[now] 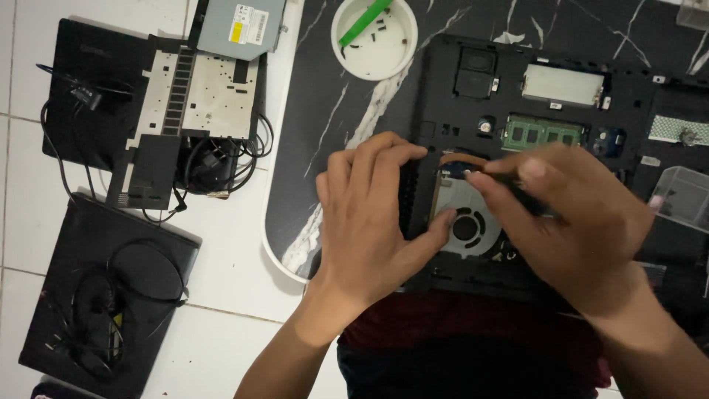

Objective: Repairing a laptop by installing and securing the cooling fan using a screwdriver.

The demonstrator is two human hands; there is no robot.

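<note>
Both your hands sit on the opened laptop base [546, 140]: left hand [373, 214] fingers spread, thumb touching the cooling fan [467, 222]; right hand [576, 222] pinches a dark tool, tip pointing left above the fan

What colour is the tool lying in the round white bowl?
Bright green tool, in the white bowl; head view.

- The opened laptop base [532, 148] lies on the round desk [310, 118], nearest the person.
- Both hands rest on it: left hand [369, 214] left of the fan [467, 222], right hand [576, 222] to its right.
- The memory module [543, 133] sits behind the fan.
- A bowl [374, 38] stands behind and left, with screws [377, 33] in it.
- Left of the desk, on the floor [236, 244]: a bare keyboard frame [199, 96] on a laptop, a disc drive [240, 26] behind it, another laptop [111, 295] in front.
</note>
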